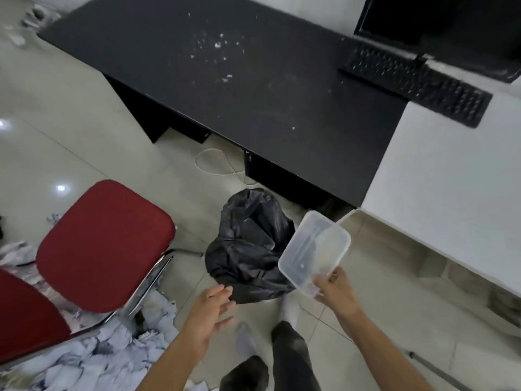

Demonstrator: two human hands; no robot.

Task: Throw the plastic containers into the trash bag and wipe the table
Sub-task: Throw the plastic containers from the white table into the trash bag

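Head view: right hand (334, 289) pinches clear container (314, 251) by one corner beside the bag (249, 246) on the floor, left hand (212, 309) open at bag's edge; bag mouth looks collapsed, so container may bounce off.

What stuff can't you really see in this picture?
- Inside of the trash bag: head view, its crumpled black folds hide any contents.
- Monitor: cut off by the top and right edges.
- White specks on the table: too small to tell what they are.
- Container in the right hand: the clear plastic is blurred, so it is unclear whether it is one piece or two stacked.
- Left hand: motion-blurred, open, touching nothing clearly.
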